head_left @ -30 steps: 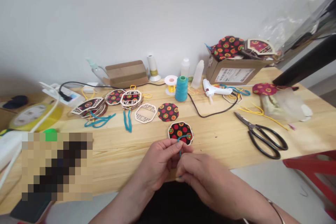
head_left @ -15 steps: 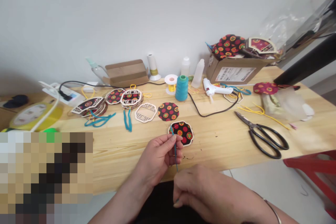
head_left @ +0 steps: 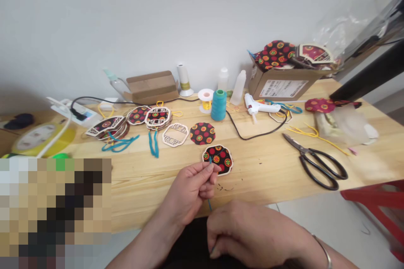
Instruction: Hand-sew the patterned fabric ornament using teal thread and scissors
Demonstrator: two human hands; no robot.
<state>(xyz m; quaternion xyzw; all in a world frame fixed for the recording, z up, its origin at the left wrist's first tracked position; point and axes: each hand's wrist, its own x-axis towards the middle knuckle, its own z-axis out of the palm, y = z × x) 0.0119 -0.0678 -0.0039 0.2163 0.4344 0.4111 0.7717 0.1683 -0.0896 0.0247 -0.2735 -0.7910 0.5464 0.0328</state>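
Observation:
Blue thread (head_left: pixel 209 205) runs between my two hands at the table's front edge. My left hand (head_left: pixel 197 183) pinches its upper part between thumb and forefinger, and a short blue end pokes up above the fingertips. Lower and to the right, my right hand (head_left: pixel 243 231) is closed, with the thread's lower part in its fingers. Just behind my left fingertips lies a flower-patterned black fabric piece in a scalloped wooden frame (head_left: pixel 222 159), partly covered by them. Beyond it are a loose patterned fabric piece (head_left: pixel 202 133) and a bare lattice wooden frame (head_left: pixel 175 135).
Black-handled scissors (head_left: pixel 318 164) lie at the right. A white glue gun (head_left: pixel 260 107) with a black cord, a blue thread cone (head_left: pixel 218 106) and a yellow thread spool (head_left: pixel 206 101) stand behind. Finished ornaments (head_left: pixel 158 117) lie left; a cardboard box (head_left: pixel 284 86) is back right.
The blue end above my left fingertips has become shorter. My left fingers have curled in more, and my right hand has shifted slightly left and down, still holding the thread.

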